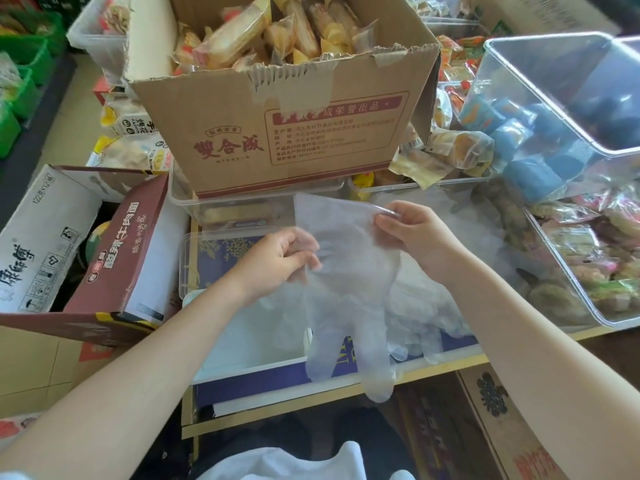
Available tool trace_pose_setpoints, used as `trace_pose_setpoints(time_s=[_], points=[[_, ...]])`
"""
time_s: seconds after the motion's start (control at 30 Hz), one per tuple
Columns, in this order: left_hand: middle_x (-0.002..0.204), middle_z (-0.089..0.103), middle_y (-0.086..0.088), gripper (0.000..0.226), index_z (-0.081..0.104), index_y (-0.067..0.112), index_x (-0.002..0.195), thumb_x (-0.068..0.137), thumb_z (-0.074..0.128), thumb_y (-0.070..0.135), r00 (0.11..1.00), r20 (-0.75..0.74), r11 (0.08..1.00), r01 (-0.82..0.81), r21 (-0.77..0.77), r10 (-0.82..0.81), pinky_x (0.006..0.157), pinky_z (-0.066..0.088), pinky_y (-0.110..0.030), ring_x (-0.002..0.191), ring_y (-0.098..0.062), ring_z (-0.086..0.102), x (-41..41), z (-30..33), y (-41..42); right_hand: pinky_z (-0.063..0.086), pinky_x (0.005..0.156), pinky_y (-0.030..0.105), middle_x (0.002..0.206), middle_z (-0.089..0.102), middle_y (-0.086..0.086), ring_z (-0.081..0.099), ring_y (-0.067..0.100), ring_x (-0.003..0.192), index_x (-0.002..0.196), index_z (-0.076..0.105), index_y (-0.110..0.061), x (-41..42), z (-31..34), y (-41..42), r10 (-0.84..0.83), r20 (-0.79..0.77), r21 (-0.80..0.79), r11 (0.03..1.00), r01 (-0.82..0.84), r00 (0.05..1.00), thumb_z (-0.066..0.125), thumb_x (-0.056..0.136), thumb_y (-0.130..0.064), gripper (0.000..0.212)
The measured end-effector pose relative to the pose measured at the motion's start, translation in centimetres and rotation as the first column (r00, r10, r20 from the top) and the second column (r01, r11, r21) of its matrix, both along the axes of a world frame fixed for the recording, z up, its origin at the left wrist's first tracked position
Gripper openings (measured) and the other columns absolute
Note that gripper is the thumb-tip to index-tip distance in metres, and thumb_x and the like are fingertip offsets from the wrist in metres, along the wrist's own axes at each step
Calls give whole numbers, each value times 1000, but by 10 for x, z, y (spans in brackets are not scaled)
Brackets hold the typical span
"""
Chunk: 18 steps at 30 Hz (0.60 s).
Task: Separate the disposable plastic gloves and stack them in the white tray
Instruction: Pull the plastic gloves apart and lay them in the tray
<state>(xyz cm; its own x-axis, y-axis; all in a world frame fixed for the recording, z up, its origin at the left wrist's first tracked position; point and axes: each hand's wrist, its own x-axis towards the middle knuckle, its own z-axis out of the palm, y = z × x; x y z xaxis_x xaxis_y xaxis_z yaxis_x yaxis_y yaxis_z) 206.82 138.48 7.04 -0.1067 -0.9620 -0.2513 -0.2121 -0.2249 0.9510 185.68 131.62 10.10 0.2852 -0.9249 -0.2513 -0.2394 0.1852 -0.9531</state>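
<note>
- Right hand [412,233] pinches the cuff of one disposable plastic glove [349,289].
- Left hand [280,261] grips its side edge.
- Glove hangs fingers-down above the white tray [249,355] and glove pile [426,306].

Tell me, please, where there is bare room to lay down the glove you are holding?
The white tray shows bare floor under the left hand, bounded by its near rim and the held glove. To the right, the loose glove pile fills the space. Farther back it is crowded: the cardboard box and clear snack bins.
</note>
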Motion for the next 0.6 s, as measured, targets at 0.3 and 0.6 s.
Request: trace_pose_setpoints(time_s=[0.3,0.6], points=[[74,66,-2,25,56,18,86,93,42,-2,982,-23,982,-190,9,190,57,46,-10,63,-6,65,-33,4,-13,53,63,21,60,66,-4,60,9,56,71,58,-10,-15,-16,-10,56,-54,-33,998,-58,997,59,89,-4,20],[62,65,5,26,58,18,76,97,45,8,907,-15,905,-421,-60,421,61,53,-19,58,-2,62,-71,-13,-17,53,65,31,80,61,8,63,19,66,80,57,-11,-42,-23,-32,62,71,117,991,-70,996,55,93,-12,13]])
